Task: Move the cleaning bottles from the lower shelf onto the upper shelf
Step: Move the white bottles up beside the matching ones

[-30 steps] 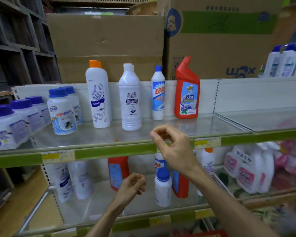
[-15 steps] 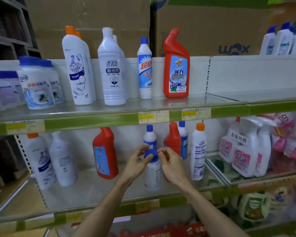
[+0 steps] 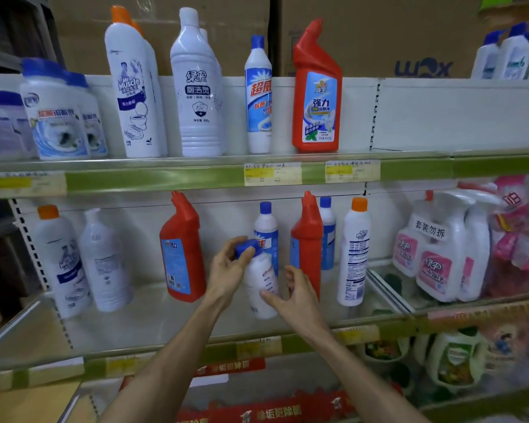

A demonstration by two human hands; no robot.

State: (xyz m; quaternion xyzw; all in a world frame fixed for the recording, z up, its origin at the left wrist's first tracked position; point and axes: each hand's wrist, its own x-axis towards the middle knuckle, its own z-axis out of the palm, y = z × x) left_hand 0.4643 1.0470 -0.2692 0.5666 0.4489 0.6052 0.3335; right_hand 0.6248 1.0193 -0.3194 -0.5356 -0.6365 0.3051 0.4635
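Small white bottle w/ blue cap point(image 3: 261, 285) at front of lower shelf point(image 3: 165, 325), tilted left. Left hand point(image 3: 229, 270) pinches the cap; right hand point(image 3: 297, 297) fingers spread, thumb touching bottle's lower side. Just behind: slim blue-cap bottle point(image 3: 268, 227) & red bottle point(image 3: 307, 239); another red bottle point(image 3: 182, 251) to the left. Upper shelf point(image 3: 165, 178) already carries a row of bottles.

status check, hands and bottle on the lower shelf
Left hand gripping the blue cap of the small white bottle, bottle tilted. Right hand open, fingers at its side. Upper shelf has free space at right.
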